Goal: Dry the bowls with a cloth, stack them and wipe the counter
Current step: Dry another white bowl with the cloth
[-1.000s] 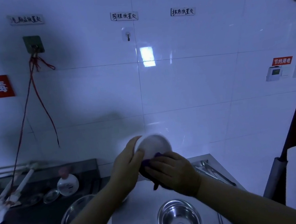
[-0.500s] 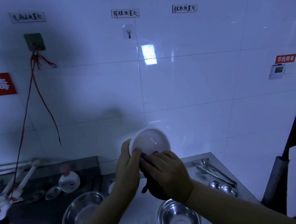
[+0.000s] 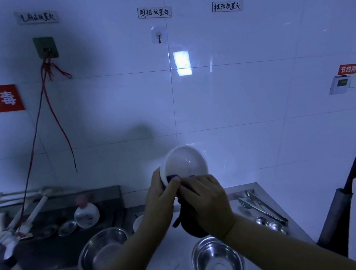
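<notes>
I hold a white bowl (image 3: 185,161) up in front of the tiled wall, tilted with its inside facing me. My left hand (image 3: 160,199) grips its left rim, thumb over the edge. My right hand (image 3: 206,204) holds a dark purple cloth (image 3: 187,224) against the bowl's lower rim; the cloth hangs below the hand. On the steel counter (image 3: 164,268) stand a steel bowl (image 3: 217,260) below my right wrist and a larger steel bowl (image 3: 101,250) to the left. A small white bowl (image 3: 138,222) peeks out behind my left forearm.
Metal tongs (image 3: 261,207) and ladles (image 3: 270,225) lie at the counter's right end. A detergent bottle (image 3: 86,214) and small lids sit on the dark sink ledge at left, near white pipes (image 3: 17,224). A dark post (image 3: 338,210) stands at right.
Both hands have lifted the white bowl a little higher and tipped its inside more toward me. The right hand has slid the cloth along the lower rim.
</notes>
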Available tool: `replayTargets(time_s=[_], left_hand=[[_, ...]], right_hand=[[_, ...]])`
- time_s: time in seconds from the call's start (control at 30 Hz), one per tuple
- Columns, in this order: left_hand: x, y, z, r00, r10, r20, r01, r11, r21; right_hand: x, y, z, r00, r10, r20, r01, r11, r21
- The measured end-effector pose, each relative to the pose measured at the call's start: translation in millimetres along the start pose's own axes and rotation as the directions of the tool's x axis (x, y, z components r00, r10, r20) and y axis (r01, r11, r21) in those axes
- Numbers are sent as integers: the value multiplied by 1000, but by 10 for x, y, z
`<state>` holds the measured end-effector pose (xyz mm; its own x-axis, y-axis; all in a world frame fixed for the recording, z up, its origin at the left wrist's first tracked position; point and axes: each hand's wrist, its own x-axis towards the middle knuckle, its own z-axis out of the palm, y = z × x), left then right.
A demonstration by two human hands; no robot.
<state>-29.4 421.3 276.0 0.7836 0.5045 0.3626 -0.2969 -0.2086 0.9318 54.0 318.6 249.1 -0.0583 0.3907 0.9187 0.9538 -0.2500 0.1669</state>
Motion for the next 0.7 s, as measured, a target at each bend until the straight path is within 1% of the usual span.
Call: replayTargets(time_s=[0.07, 0.1, 0.13, 0.2, 0.27, 0.33, 0.37, 0.4, 0.43, 0.47, 0.5, 0.57, 0.6, 0.63, 0.7], left_hand=[[11, -21, -5, 997, 64, -33, -64, 998, 10], [25, -24, -37, 995, 97, -22, -96, 995, 29], [36, -22, -74, 993, 117, 1, -117, 992, 55], [53, -5, -150, 991, 125, 51, -130, 985, 111], [86, 23, -229, 989, 97, 115, -114, 982, 150], [175, 90, -320, 969, 0, 245, -56, 973, 223], [222, 135, -359, 945, -57, 323, -36, 961, 273], [257, 172, -388, 923, -95, 372, -28, 950, 312], [273, 194, -402, 921, -109, 375, -21, 945, 326], [266, 198, -395, 936, -101, 336, -7, 952, 306], [234, 179, -363, 959, -82, 272, 11, 968, 252], [125, 78, -243, 991, -35, 133, 22, 995, 101], [68, 27, -177, 997, -9, 82, 6, 999, 41], [24, -16, -128, 999, 18, 44, -18, 1000, 4], [-3, -52, -94, 997, 77, 13, -77, 997, 2]], right_hand=[[-30, -101, 46, 999, 46, -5, -46, 999, 3], [-54, -110, 53, 999, 34, 4, -34, 999, 2], [-75, -89, 52, 1000, -7, 19, 7, 1000, 0], [-111, 34, 21, 986, -159, 53, 159, 987, 1], [-136, 209, -34, 932, -353, 79, 354, 935, 3], [-146, 375, -96, 842, -523, 132, 525, 851, 25], [-144, 433, -113, 799, -578, 165, 580, 814, 37], [-137, 460, -126, 773, -604, 194, 609, 792, 41], [-127, 462, -129, 769, -602, 212, 611, 791, 32], [-117, 438, -127, 793, -571, 215, 582, 813, 12], [-103, 392, -124, 836, -510, 201, 523, 852, -12], [-77, 247, -98, 935, -324, 142, 333, 942, -41], [-65, 162, -79, 966, -231, 113, 237, 971, -36], [-65, 81, -59, 982, -162, 96, 165, 986, -27], [-110, -53, -15, 993, -89, 82, 90, 996, -14]])
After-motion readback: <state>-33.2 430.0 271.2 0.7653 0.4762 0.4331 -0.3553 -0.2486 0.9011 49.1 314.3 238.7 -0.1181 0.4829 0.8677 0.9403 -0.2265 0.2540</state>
